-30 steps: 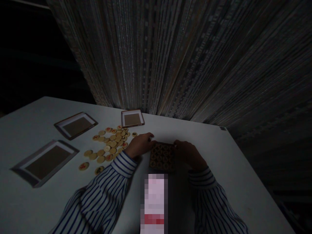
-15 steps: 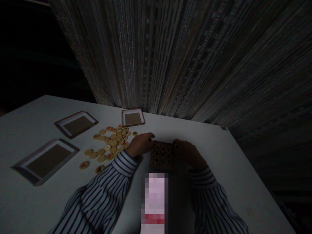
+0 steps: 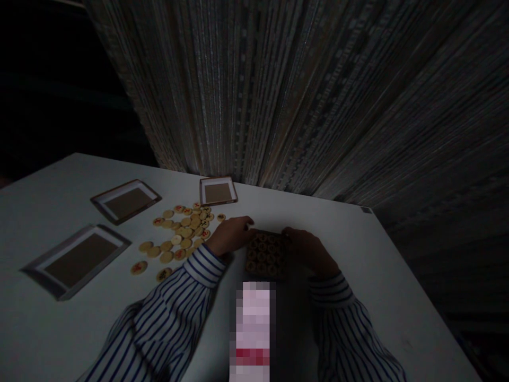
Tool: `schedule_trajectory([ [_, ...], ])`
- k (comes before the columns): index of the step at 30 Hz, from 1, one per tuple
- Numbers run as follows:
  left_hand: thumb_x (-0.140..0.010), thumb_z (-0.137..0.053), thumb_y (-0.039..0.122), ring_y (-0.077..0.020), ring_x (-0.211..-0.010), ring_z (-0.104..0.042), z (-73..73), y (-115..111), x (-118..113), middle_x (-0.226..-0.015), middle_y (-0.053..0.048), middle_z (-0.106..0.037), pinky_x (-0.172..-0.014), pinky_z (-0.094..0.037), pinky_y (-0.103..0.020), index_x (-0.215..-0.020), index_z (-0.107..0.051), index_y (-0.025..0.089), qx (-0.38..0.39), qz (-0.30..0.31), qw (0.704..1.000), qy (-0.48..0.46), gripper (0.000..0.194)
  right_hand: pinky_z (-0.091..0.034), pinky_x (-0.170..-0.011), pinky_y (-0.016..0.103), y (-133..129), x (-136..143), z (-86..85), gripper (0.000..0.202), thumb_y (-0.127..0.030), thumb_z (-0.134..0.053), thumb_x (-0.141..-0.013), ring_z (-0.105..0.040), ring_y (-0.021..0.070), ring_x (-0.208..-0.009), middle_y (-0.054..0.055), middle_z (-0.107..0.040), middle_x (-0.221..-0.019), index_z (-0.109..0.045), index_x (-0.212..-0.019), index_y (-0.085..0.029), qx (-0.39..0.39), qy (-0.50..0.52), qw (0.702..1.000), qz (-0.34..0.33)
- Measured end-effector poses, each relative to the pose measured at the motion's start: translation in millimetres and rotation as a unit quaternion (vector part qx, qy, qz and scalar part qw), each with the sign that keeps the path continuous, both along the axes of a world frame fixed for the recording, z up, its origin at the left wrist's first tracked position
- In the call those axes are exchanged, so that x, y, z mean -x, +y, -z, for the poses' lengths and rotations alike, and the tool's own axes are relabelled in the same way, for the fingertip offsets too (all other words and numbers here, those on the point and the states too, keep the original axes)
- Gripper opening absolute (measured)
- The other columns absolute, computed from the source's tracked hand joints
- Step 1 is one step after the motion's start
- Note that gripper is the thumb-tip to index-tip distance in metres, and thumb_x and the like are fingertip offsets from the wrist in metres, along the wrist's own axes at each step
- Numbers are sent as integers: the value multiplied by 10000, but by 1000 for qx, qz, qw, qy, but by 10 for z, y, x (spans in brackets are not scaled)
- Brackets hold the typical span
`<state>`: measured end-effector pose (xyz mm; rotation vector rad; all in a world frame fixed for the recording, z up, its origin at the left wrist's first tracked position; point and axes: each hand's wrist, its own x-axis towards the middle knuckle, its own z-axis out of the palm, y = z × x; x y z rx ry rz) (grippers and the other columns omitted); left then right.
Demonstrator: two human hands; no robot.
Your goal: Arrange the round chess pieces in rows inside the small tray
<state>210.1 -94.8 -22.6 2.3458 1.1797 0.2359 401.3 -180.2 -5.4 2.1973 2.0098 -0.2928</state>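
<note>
A small dark box [image 3: 265, 276] stands on the table in front of me, filled with rows of round Chinese chess pieces [image 3: 262, 256]. My left hand [image 3: 231, 234] is at its far left corner, fingers curled against the edge. At the far right side, my right hand [image 3: 308, 249] grips the box, its fingers mostly in deep shadow. To the left of my left hand lies a loose pile of wooden Chinese chess pieces [image 3: 186, 232], some face up with red or black characters, others blank side up.
Three shallow open trays rest on the white table [image 3: 358, 254]: one at the left front [image 3: 81, 260], another behind it [image 3: 129, 200], a third near the curtain [image 3: 218, 193]. A striped curtain [image 3: 246, 95] hangs along the table's far edge. The light is dim.
Both hands stay at the box, nearly still. The whole view has shifted very slightly; the pile and trays lie as before.
</note>
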Motion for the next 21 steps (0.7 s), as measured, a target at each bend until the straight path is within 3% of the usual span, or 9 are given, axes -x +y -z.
schedule_trajectory([
  [21,-861,-454,300,-208,-929,-643,-63,-32,-9,-1018,-87,-701,-754,-468,-277,-1134,-597,170,15,5,1000,10,335,-436,-682,283,-30,67,-21,239,-266,-382,-917,-603,200,-918,85,-648,-1001,-530,-1081,-174,-28,-57,998,-5],
])
